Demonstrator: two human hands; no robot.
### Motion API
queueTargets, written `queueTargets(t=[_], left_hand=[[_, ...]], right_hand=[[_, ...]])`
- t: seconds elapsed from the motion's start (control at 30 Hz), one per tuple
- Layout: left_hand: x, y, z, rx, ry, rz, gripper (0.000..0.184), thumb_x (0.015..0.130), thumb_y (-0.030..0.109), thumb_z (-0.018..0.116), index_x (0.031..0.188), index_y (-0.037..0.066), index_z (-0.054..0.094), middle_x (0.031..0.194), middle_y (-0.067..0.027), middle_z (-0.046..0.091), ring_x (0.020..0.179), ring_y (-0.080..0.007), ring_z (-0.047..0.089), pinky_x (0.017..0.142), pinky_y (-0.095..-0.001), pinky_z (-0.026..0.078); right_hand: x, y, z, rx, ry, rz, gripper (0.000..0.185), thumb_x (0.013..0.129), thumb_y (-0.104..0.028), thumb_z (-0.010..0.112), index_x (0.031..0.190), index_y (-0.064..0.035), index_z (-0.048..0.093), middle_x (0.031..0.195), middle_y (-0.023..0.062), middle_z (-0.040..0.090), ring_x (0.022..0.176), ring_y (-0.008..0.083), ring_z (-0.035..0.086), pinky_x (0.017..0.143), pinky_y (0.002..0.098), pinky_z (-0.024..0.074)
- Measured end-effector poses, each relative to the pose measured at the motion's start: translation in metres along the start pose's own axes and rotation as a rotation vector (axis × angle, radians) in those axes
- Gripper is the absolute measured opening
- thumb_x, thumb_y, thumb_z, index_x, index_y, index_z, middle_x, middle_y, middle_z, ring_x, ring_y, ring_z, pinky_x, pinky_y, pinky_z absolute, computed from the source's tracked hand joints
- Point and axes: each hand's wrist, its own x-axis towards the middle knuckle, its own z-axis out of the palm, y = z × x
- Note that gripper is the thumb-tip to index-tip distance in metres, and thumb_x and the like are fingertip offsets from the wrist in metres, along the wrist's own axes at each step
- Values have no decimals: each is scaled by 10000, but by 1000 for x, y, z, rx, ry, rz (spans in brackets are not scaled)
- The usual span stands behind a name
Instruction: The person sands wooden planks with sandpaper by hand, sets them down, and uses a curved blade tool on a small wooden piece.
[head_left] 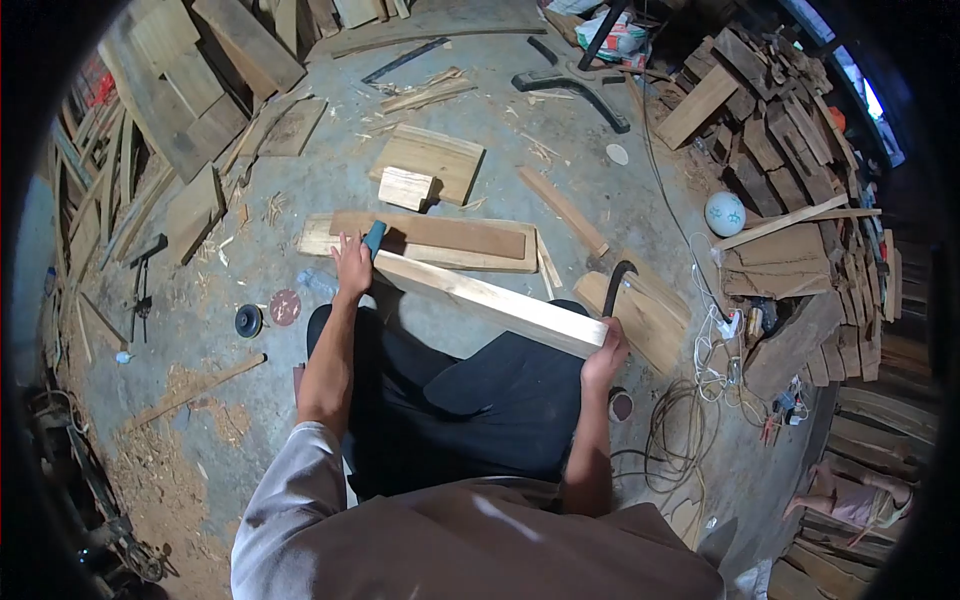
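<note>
A long pale wooden beam (pixel 490 303) lies slanted across in front of my lap, its right end lower in view. My left hand (pixel 352 268) is closed at the beam's left end, against a small teal object (pixel 374 238) whose kind I cannot make out. My right hand (pixel 605 357) grips the beam's right end. A black curved piece like a hooked handle (pixel 612 290) rises just above that hand; whether the hand touches it is unclear. Beyond the beam, a brown board (pixel 450 236) rests on a wider pale board (pixel 318 236).
A short wood block (pixel 405 188) sits by a flat board (pixel 450 155). Stacked timber (pixel 770 140) lines the right, near a white ball (pixel 725 214) and coiled cable (pixel 680 435). Boards (pixel 165 90) lean at upper left. A black round item (pixel 249 320) and sanding disc (pixel 285 307) lie left.
</note>
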Motion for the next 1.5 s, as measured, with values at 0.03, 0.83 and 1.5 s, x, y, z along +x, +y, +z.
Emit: queueTargets(t=[0.03, 0.83, 1.5], left_hand=[[-4, 8, -3, -32, -23, 33, 515, 1039, 301, 311, 1442, 4, 433, 1475, -192, 462, 1483, -404, 229, 1175, -640, 79], [-130, 376, -36, -404, -146, 732, 387, 924, 219, 559, 1279, 75, 609, 1059, -128, 657, 923, -306, 606, 860, -424, 439], [-99, 291, -41, -314, -49, 554, 225, 905, 215, 571, 1024, 57, 679, 869, -105, 641, 848, -306, 595, 819, -432, 418]], right_hand=[[0, -3, 1, -3, 6, -17, 581, 1023, -487, 395, 791, 16, 570, 734, 80, 565, 736, 184, 554, 702, 340, 422], [-1, -25, 8, 98, 43, 92, 353, 988, -214, 386, 960, 51, 618, 798, 105, 643, 715, 181, 600, 658, 340, 467], [1, -32, 15, -14, -16, 47, 407, 1002, -234, 349, 791, 39, 563, 712, 103, 567, 689, 193, 549, 675, 326, 425]])
